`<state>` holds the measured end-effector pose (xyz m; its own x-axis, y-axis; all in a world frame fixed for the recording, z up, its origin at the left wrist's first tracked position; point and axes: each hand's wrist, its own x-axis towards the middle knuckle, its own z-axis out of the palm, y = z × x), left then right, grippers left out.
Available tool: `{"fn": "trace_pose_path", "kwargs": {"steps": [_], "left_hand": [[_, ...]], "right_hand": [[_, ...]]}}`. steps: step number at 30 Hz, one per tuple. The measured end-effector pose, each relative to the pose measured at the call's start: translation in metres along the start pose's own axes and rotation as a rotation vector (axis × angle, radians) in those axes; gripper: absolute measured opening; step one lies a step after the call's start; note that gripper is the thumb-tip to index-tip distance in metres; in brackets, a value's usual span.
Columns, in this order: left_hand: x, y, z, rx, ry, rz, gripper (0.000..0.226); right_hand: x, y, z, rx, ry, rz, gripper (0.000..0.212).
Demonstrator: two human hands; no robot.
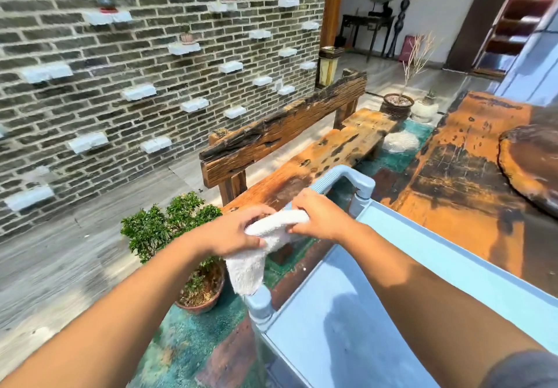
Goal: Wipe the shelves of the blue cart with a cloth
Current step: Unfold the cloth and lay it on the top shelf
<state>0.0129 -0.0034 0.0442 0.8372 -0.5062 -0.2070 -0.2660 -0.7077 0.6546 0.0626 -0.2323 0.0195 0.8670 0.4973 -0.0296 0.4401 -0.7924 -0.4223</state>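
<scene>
Over the far end of the cart, near the middle of the view, both hands hold the cloth up in the air. The cart fills the view from 3 to 6 o'clock, and its top shelf shows bare and blue. The cloth is not on the shelf yet, so I think no wiping is going on right now. I cannot see the lower shelves, so they may all be left to do.

The left hand is at 9 o'clock from the cloth's top. Its fingers curl round the cloth and its thumb pinches it. The right hand is at 3 o'clock, with its fingers curled on the other end. Both arms reach out forward. The loose end hangs down toward 6 o'clock, just by a cart post.
</scene>
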Motion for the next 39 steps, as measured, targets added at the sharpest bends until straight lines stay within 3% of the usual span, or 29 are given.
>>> {"fn": "trace_pose_path", "kwargs": {"steps": [4,8,9,13,19,24,28,30,33,36,39], "left_hand": [[-0.001,0.042,0.019,0.323,0.026,-0.087,0.073],[0.001,0.079,0.039,0.517,0.041,-0.018,0.026],[0.002,0.084,0.042,0.524,0.041,0.016,0.025],[0.007,0.094,0.066,0.418,-0.005,0.11,0.024],[0.025,0.091,0.095,0.204,-0.173,0.233,0.021],[0.041,0.073,0.114,-0.077,-0.321,0.239,0.019],[0.051,0.042,0.115,-0.253,-0.476,0.22,0.014],[0.054,0.034,0.112,-0.313,-0.552,0.158,0.012],[0.067,0.018,0.111,-0.314,-0.663,-0.01,0.008],[0.084,0.007,0.13,-0.185,-0.657,-0.089,0.008],[0.102,0.003,0.153,-0.015,-0.574,-0.052,0.009]], "right_hand": [[-0.07,0.016,-0.01,0.029,0.084,0.085,0.034],[-0.138,0.028,-0.014,0.068,0.163,0.165,0.034],[-0.152,0.03,-0.015,0.094,0.18,0.177,0.032],[-0.212,0.039,-0.01,0.151,0.23,0.232,0.017],[-0.26,0.044,0.018,0.215,0.243,0.476,0.014],[-0.292,0.036,0.041,0.297,0.358,0.631,0.014],[-0.287,0.029,0.062,0.487,0.307,0.7,0.015],[-0.288,0.026,0.067,0.692,0.289,0.712,0.013],[-0.281,0.025,0.081,0.89,0.294,0.781,0.023],[-0.27,0.031,0.108,0.829,0.273,0.873,0.021],[-0.258,0.045,0.129,0.72,0.276,0.978,0.017]]}}
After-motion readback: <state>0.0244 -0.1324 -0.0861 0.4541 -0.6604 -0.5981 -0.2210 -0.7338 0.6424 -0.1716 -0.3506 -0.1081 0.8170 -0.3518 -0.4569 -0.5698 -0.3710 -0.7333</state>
